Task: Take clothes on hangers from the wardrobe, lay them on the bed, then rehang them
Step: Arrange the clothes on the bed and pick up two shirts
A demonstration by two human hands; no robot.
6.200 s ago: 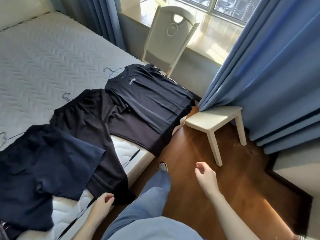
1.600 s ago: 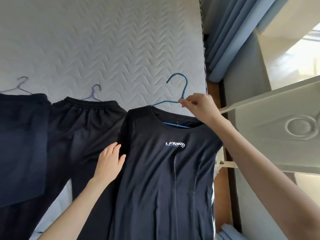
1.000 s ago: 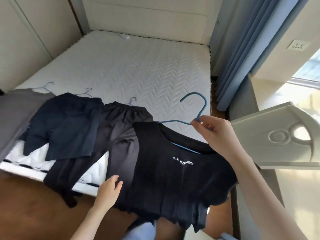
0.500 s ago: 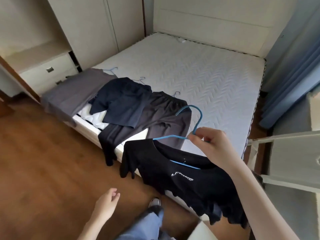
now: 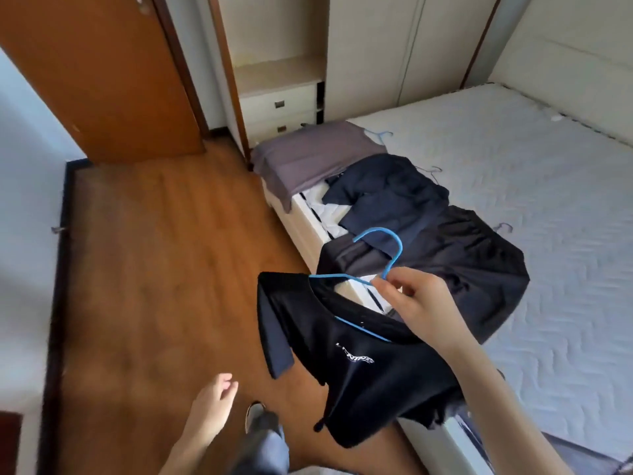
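My right hand [image 5: 421,303] grips the neck of a blue hanger [image 5: 383,255] that carries a black T-shirt [image 5: 359,371] with a white logo. The shirt hangs in the air above the floor beside the bed. My left hand [image 5: 212,406] is low over the floor, fingers apart, holding nothing. On the bed's near edge lie a grey garment [image 5: 308,156], a navy garment [image 5: 390,190] and black trousers [image 5: 472,265], each on a hanger. The cream wardrobe [image 5: 376,53] stands beyond the bed, its doors closed in view.
A white mattress [image 5: 548,200] fills the right side. A drawer unit with an open shelf [image 5: 279,104] stands left of the wardrobe. A brown door [image 5: 102,73] is at the left, with wooden floor [image 5: 164,269] between it and the bed.
The black T-shirt on its hanger has come off the bed in my right hand. My view has swung left toward the wardrobe and door. My left hand let go of the shirt.
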